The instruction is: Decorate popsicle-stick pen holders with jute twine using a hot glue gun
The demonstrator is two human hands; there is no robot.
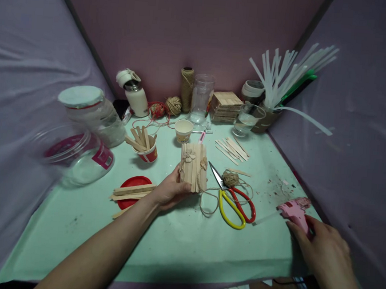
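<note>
My left hand (172, 191) is closed around a small craft piece covered in wooden sticks (190, 173), held upright over the middle of the table. Two small flower shapes and some twine decorate its front. On the far right, my right hand (323, 244) grips the handle of a pink hot glue gun (293, 212); a clear glue stick pokes out to its left. Between the hands lie scissors (236, 206) with one yellow and one red handle, blades partly spread. A small twine ball (231, 178) rests against them, its loose strand trailing toward the craft piece.
Left are a red lid (134, 193) bearing wooden sticks, a paper cup of sticks (148, 153) and clear plastic jars (90, 158). Behind stand a white cup (183, 130), a glass (246, 122), stacked wooden squares (226, 107) and many glue sticks (278, 75).
</note>
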